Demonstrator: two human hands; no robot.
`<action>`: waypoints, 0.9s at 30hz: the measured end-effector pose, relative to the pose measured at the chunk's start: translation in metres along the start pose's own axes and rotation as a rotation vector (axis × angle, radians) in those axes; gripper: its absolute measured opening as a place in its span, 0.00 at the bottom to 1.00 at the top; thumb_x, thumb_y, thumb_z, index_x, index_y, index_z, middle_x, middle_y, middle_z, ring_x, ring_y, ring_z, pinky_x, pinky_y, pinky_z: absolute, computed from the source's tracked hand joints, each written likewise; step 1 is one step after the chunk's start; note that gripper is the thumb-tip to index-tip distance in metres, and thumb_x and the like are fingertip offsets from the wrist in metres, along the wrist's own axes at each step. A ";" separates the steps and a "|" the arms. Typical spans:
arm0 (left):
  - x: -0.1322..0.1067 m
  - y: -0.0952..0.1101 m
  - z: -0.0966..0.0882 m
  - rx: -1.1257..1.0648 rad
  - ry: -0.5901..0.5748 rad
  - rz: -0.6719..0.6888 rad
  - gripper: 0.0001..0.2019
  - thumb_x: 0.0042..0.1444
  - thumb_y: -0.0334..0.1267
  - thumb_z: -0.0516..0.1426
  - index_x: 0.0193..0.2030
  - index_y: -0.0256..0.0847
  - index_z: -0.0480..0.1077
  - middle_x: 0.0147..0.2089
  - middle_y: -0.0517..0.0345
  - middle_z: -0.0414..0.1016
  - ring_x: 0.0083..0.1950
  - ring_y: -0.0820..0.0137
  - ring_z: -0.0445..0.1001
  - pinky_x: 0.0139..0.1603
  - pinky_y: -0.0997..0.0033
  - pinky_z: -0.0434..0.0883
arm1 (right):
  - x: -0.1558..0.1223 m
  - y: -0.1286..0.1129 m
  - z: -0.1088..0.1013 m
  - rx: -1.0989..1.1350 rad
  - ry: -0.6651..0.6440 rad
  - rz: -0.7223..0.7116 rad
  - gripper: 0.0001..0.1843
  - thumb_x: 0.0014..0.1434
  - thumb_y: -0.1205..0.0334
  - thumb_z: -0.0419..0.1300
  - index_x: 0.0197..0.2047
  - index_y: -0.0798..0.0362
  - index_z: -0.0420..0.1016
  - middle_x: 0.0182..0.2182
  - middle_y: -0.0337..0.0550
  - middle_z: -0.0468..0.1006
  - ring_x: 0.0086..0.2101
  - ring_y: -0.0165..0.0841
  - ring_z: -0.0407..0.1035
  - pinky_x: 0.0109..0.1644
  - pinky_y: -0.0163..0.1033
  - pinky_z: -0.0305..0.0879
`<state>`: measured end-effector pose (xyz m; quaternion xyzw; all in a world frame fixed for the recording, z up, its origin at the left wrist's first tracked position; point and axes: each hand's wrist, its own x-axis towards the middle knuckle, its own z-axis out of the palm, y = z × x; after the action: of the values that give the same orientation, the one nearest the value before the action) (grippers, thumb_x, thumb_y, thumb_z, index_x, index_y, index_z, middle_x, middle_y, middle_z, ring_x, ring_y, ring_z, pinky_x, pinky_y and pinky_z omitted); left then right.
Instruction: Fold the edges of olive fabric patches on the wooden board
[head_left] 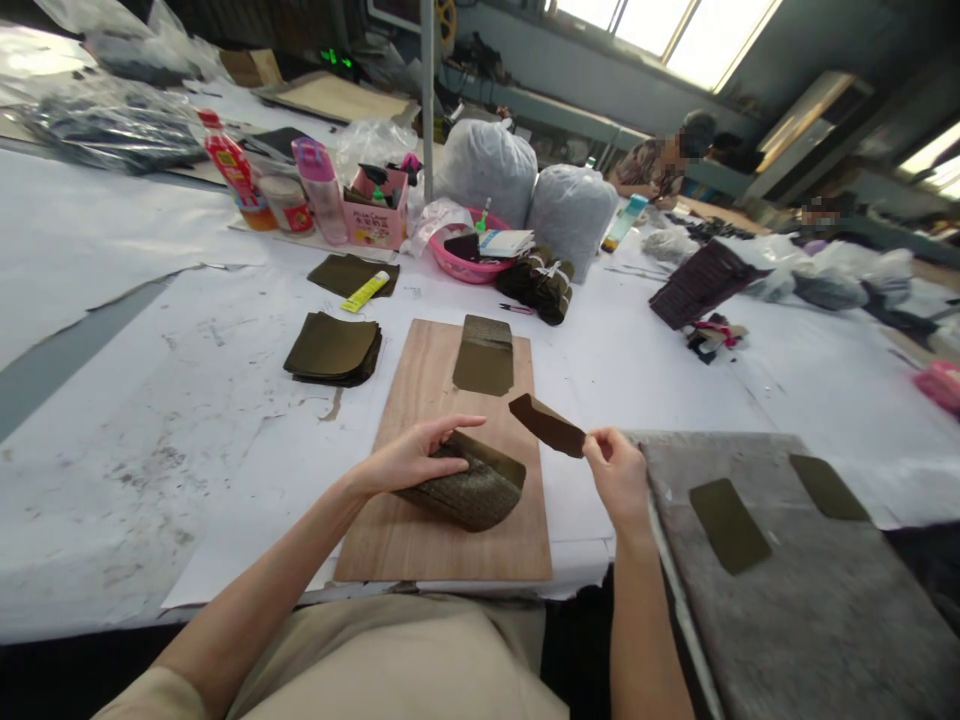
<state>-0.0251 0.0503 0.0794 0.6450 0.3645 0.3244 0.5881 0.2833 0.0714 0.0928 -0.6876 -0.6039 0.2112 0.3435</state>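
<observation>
My left hand (pixel 415 455) grips a curved olive woven leather piece (pixel 471 488), holding it bent on a wooden board (pixel 420 380). In my right hand (pixel 616 475) a small dark brown leather strip (pixel 546 424) is pinched between thumb and fingers, lifted just right of the woven piece. A flat olive leather piece (pixel 484 355) lies at the board's far end.
A stack of olive pieces (pixel 334 348) and a yellow glue tube (pixel 365 291) lie left of the board. Two olive patches (pixel 729 524) rest on a grey pad (pixel 795 610) at the right. Bottles (pixel 232 170), a pink basket (pixel 469 268) and grey sacks (pixel 489 168) stand behind; other people work far right.
</observation>
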 end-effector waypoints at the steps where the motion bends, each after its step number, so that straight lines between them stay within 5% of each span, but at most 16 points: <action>1: -0.001 0.002 0.000 -0.014 0.008 -0.007 0.30 0.58 0.40 0.59 0.66 0.41 0.59 0.38 0.58 0.72 0.39 0.69 0.70 0.39 0.74 0.68 | 0.000 0.003 0.002 0.064 -0.026 0.041 0.11 0.51 0.53 0.57 0.28 0.52 0.71 0.24 0.41 0.75 0.28 0.35 0.66 0.36 0.40 0.59; 10: -0.005 0.018 -0.006 -0.068 -0.047 -0.020 0.29 0.57 0.42 0.61 0.64 0.42 0.61 0.41 0.57 0.72 0.39 0.71 0.70 0.37 0.77 0.68 | -0.016 0.004 0.005 0.433 -0.279 0.141 0.16 0.56 0.47 0.56 0.30 0.52 0.68 0.27 0.37 0.75 0.30 0.31 0.69 0.39 0.38 0.69; 15: -0.009 0.017 -0.009 -0.079 -0.039 -0.056 0.29 0.57 0.42 0.61 0.65 0.45 0.61 0.43 0.56 0.73 0.41 0.69 0.72 0.38 0.76 0.70 | -0.023 0.033 0.006 0.572 -0.382 0.345 0.18 0.51 0.44 0.62 0.30 0.51 0.68 0.30 0.38 0.76 0.32 0.32 0.72 0.37 0.39 0.73; 21: -0.009 0.011 -0.010 -0.051 -0.020 -0.054 0.28 0.57 0.42 0.61 0.64 0.45 0.62 0.41 0.57 0.73 0.40 0.69 0.71 0.37 0.77 0.69 | -0.039 0.087 0.019 0.408 -0.252 0.446 0.18 0.50 0.44 0.60 0.31 0.52 0.72 0.25 0.43 0.78 0.25 0.35 0.74 0.26 0.37 0.71; 27: -0.003 0.008 -0.005 -0.048 0.006 -0.064 0.28 0.56 0.42 0.62 0.63 0.44 0.63 0.41 0.57 0.72 0.39 0.71 0.69 0.36 0.79 0.67 | -0.043 0.104 0.017 0.224 -0.077 0.305 0.19 0.51 0.53 0.53 0.43 0.52 0.72 0.36 0.47 0.79 0.33 0.38 0.75 0.33 0.43 0.71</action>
<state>-0.0306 0.0496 0.0881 0.6178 0.3786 0.3160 0.6125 0.3348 0.0296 0.0001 -0.7200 -0.4780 0.3531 0.3585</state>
